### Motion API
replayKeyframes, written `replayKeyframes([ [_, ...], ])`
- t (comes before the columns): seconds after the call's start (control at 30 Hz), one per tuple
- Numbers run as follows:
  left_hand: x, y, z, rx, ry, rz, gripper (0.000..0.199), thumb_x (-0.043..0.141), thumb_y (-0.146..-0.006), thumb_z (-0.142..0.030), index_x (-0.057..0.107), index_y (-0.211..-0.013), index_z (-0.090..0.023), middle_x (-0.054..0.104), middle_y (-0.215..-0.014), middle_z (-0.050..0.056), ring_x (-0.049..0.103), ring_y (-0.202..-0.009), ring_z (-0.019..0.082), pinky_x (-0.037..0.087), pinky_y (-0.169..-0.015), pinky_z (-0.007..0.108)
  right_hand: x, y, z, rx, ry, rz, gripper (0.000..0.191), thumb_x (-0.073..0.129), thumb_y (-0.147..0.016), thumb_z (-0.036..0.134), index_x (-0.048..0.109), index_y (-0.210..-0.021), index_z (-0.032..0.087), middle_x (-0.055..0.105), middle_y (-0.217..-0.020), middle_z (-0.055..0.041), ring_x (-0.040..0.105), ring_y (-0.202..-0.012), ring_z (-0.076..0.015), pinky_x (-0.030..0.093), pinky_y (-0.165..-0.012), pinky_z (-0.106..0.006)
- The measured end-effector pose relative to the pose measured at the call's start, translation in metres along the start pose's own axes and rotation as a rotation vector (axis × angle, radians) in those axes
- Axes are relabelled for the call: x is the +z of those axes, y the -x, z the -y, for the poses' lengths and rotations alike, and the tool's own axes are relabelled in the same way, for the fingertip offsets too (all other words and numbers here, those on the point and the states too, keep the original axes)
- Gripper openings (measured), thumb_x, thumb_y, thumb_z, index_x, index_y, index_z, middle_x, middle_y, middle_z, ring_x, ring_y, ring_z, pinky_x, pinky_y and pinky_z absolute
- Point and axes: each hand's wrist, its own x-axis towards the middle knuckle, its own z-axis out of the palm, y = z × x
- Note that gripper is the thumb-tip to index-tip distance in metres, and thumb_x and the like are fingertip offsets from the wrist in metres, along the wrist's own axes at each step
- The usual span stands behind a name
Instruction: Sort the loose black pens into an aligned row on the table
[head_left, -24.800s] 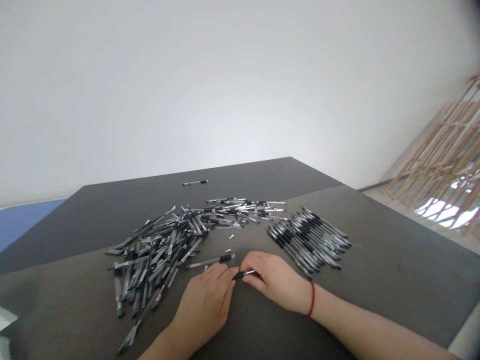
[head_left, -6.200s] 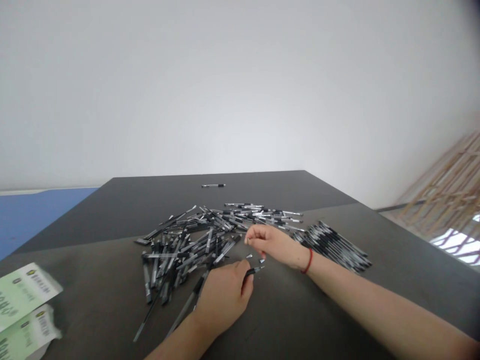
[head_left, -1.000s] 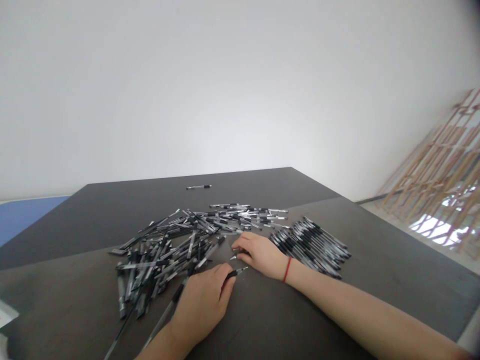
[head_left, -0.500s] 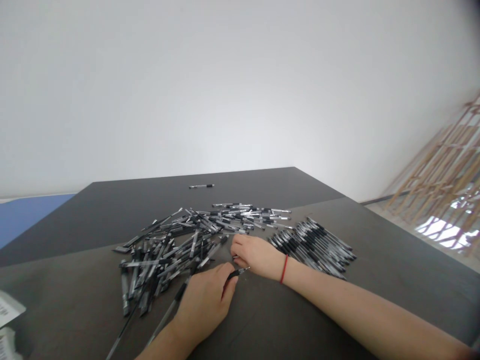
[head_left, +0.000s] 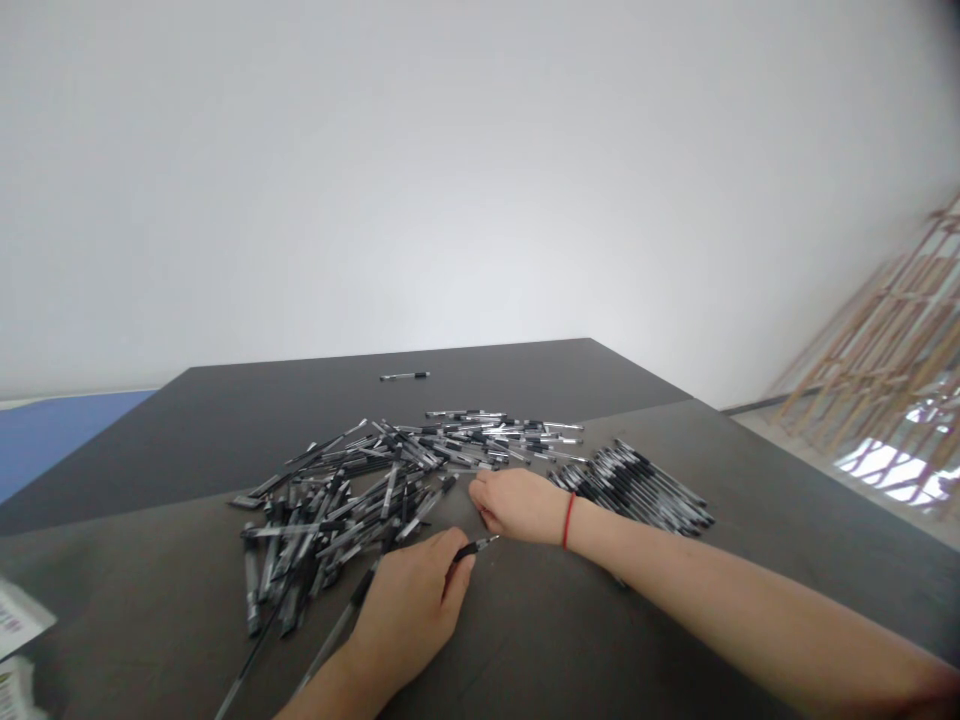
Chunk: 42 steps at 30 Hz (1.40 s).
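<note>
My left hand (head_left: 412,605) is closed on a pen (head_left: 474,548); its black grip and metal tip stick out past thumb and forefinger, pointing right. Another clear-barrelled pen (head_left: 328,642) passes close by this hand's left side, and I cannot tell whether it is held. Just beyond, my right hand (head_left: 514,505), with a red cord at the wrist, has its fingers curled together above the table; whatever they hold is hidden. A small dark end (head_left: 619,581) shows below the right forearm. Left of both hands lies a jumbled heap of pens (head_left: 330,525).
Pens lie side by side in a neat row (head_left: 645,485) to the right, partly behind my forearm. More loose pens (head_left: 480,435) spread beyond my hands. A lone pen (head_left: 405,376) is far back on the dark table (head_left: 525,660). White packaging (head_left: 19,620) sits at the left edge.
My right hand has shifted slightly right and its fingers look more tucked in. The dark end below the right forearm now shows. My left hand and its pen stay nearly still.
</note>
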Motion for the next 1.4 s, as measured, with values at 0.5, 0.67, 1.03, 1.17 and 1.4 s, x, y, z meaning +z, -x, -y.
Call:
replayKeyframes([
  [0.5, 0.000, 0.000, 0.001, -0.017, 0.035, -0.016, 0.016, 0.038, -0.091, -0.027, 0.052, -0.084, -0.023, 0.062, -0.077, -0.002, 0.059, -0.071, 0.016, 0.034, -0.063, 0.025, 0.016, 0.046, 0.016, 0.534, -1.888, -0.226, 0.017, 0.056, -0.075, 0.030, 0.044, -0.074, 0.018, 0.041, -0.054, 0.0080, 0.033, -0.042, -0.0046, 0.017, -0.037, -0.017],
  [0.67, 0.000, -0.001, 0.000, -0.027, 0.049, -0.017, 0.017, 0.038, -0.092, -0.028, 0.053, -0.085, -0.023, 0.061, -0.077, -0.002, 0.059, -0.071, 0.015, 0.035, -0.063, 0.025, 0.020, 0.040, 0.034, 0.534, -2.014, -0.384, 0.025, 0.063, -0.073, 0.036, 0.046, -0.072, 0.017, 0.046, -0.057, 0.0062, 0.037, -0.044, -0.0041, 0.021, -0.037, -0.016],
  [1.03, 0.000, -0.001, 0.001, -0.044, 0.079, -0.019, 0.017, 0.038, -0.092, -0.028, 0.053, -0.085, -0.023, 0.061, -0.078, -0.002, 0.059, -0.073, 0.015, 0.035, -0.065, 0.025, 0.032, 0.041, 0.038, 0.444, -1.740, -0.445, 0.022, 0.053, -0.084, 0.037, 0.046, -0.077, 0.017, 0.051, -0.053, 0.0068, 0.042, -0.040, -0.0054, 0.033, -0.042, -0.018],
  [1.17, -0.001, -0.001, 0.001, -0.056, 0.085, -0.020, 0.017, 0.039, -0.092, -0.028, 0.053, -0.085, -0.023, 0.061, -0.077, -0.002, 0.059, -0.072, 0.015, 0.035, -0.064, 0.024, 0.033, 0.041, 0.035, 0.462, -1.792, -0.473, 0.024, 0.054, -0.085, 0.038, 0.047, -0.077, 0.017, 0.050, -0.054, 0.0067, 0.042, -0.040, -0.0050, 0.032, -0.042, -0.018],
  [1.4, 0.000, -0.001, 0.000, -0.071, 0.088, -0.029, 0.017, 0.039, -0.091, -0.028, 0.054, -0.085, -0.023, 0.062, -0.076, -0.002, 0.058, -0.071, 0.015, 0.035, -0.064, 0.024, 0.033, 0.039, 0.039, 0.454, -1.773, -0.438, 0.029, 0.056, -0.082, 0.044, 0.048, -0.077, 0.017, 0.054, -0.059, 0.0048, 0.046, -0.045, -0.0062, 0.040, -0.045, -0.019],
])
